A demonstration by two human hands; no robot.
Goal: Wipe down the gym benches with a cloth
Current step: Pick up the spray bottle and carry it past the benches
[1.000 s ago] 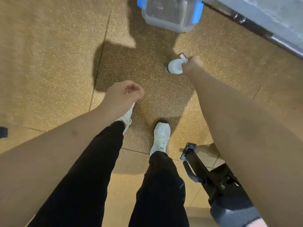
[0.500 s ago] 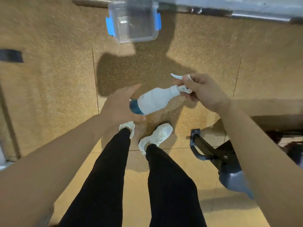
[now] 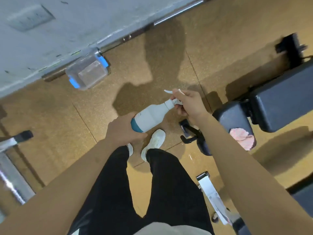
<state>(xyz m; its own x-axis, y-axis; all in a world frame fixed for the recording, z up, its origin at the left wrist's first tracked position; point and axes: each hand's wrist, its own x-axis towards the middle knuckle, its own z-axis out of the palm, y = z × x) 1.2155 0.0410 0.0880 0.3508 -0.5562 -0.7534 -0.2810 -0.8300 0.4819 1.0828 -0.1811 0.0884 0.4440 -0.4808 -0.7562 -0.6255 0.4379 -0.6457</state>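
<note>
The left hand (image 3: 122, 131), open and just short of the spray bottle (image 3: 149, 117) 0.5 s ago, now grips its blue base. The view has swung right, revealing a bench (image 3: 277, 106) carrying what looks like a pink cloth (image 3: 242, 138).

a padded gym bench (image 3: 277, 106) stands at the right of the scene, upholstered in dark blue-black vinyl. its long pad runs off the right edge; a shorter, rounded pad sits at its left end, with a narrow gap between the two. black metal frame parts show below the short pad and at the far right. a pink cloth (image 3: 242, 138) lies crumpled on the near end of the short pad, touching it, with part draped over the edge. a second dark pad corner (image 3: 303, 199) shows at the near right edge, too cropped to tell more.
</note>
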